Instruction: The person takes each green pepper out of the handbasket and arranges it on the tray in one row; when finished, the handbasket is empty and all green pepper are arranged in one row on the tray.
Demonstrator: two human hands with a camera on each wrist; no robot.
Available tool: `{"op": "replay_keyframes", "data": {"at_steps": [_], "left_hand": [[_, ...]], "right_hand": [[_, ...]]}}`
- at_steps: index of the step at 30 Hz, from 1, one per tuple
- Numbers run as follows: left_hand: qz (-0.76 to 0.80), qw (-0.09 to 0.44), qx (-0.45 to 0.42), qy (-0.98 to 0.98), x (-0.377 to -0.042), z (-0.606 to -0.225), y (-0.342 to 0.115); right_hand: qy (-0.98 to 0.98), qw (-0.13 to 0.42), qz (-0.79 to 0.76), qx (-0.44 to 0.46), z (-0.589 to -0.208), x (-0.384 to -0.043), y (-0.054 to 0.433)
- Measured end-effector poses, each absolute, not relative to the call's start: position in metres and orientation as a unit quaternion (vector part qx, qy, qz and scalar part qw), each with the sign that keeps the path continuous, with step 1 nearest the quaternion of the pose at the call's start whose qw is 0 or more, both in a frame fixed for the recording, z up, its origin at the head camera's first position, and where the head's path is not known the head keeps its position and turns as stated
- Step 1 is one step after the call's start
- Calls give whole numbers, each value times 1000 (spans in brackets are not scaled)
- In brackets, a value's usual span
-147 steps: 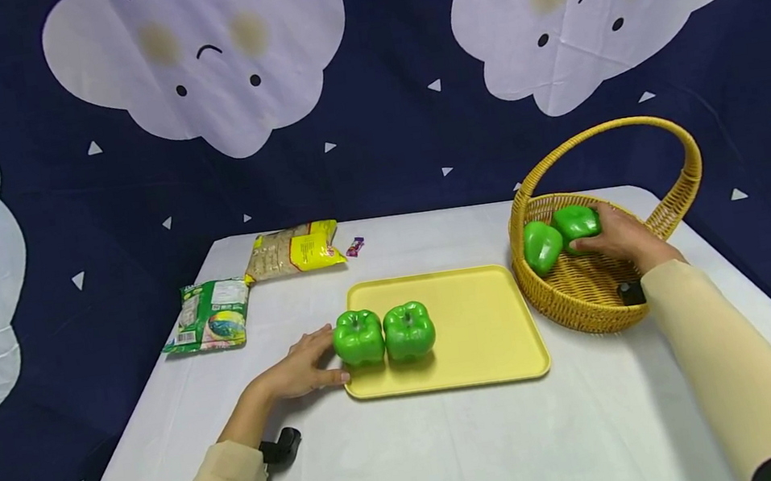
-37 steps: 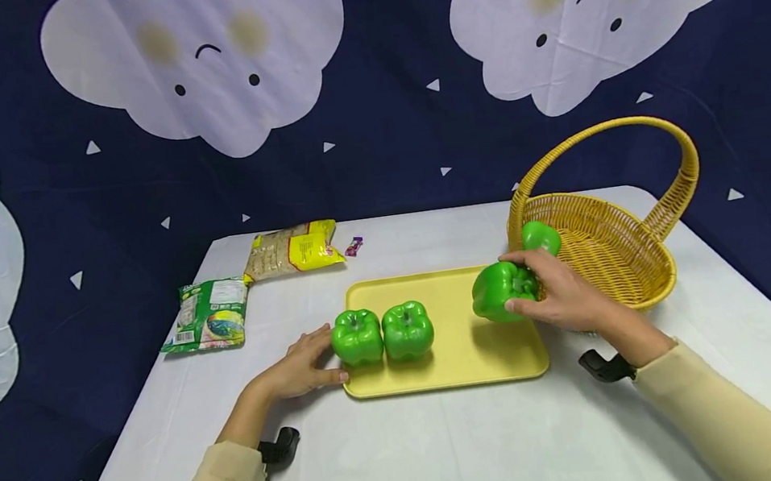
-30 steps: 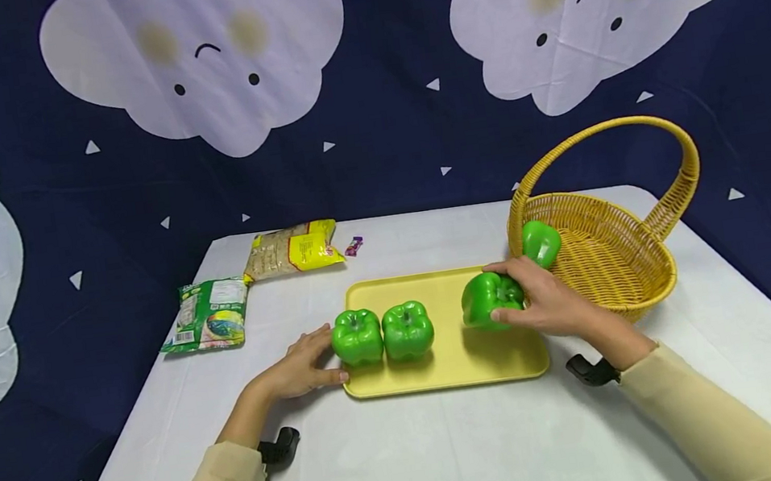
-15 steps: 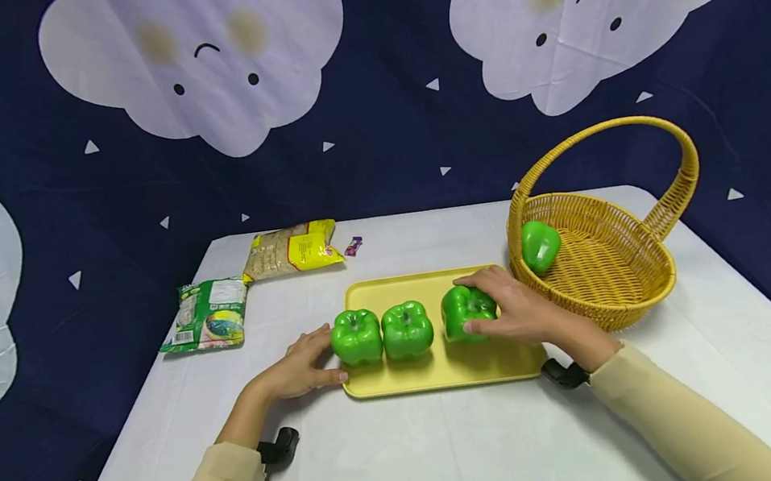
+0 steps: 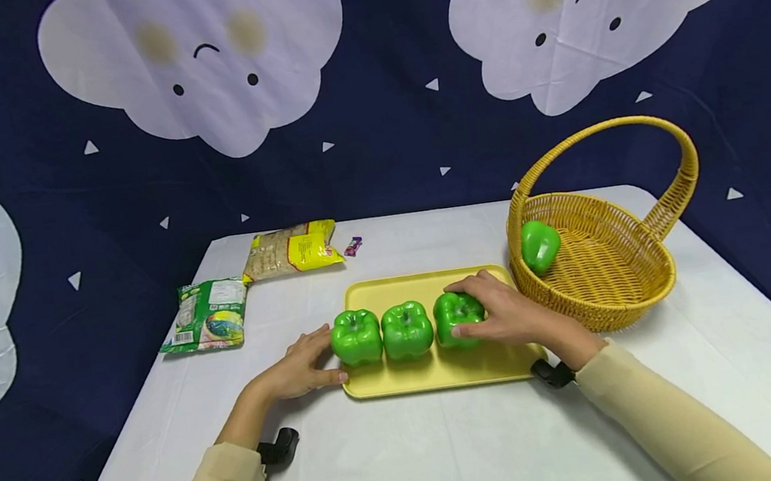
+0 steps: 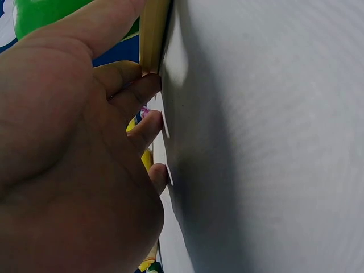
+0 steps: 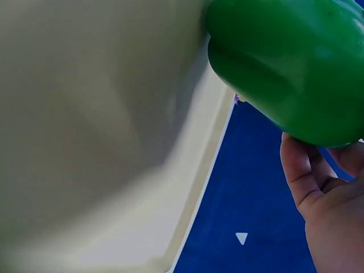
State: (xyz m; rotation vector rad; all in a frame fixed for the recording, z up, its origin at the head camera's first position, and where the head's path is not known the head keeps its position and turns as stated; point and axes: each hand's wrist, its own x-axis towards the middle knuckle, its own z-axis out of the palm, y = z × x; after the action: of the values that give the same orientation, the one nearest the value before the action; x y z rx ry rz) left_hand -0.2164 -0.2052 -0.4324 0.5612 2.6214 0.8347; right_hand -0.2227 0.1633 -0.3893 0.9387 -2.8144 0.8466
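Observation:
My right hand (image 5: 505,312) grips a green bell pepper (image 5: 456,319) with thumb and fingers, low over the right half of the yellow tray (image 5: 497,368). In the right wrist view the held pepper (image 7: 296,62) fills the upper right, fingertips against its side. Two more bell peppers stand upright on the tray, a middle one (image 5: 407,331) and a left one (image 5: 357,338), side by side. My left hand (image 5: 298,368) rests at the tray's left end, fingers extended; in the left wrist view its fingertips are at the tray edge (image 6: 152,37).
A wicker basket (image 5: 615,316) with a tall handle stands right of the tray, one bell pepper (image 5: 540,246) inside. At the back left lie a yellow bag (image 5: 295,251), a green packet (image 5: 209,316) and a small purple wrapper (image 5: 353,246). A dark cloud-print cloth hangs behind.
My right hand lifted one bell pepper out of the basket and carried it left over the tray, then lower, beside the middle pepper. The left hand stayed in place.

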Motion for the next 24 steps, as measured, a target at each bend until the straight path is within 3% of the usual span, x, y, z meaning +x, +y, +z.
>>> {"op": "replay_keyframes", "data": {"at_steps": [24], "left_hand": [[290,160,207,920,-215,-431,-206]], "right_hand": [[-908,31,248,336,-391,-224,158]]}}
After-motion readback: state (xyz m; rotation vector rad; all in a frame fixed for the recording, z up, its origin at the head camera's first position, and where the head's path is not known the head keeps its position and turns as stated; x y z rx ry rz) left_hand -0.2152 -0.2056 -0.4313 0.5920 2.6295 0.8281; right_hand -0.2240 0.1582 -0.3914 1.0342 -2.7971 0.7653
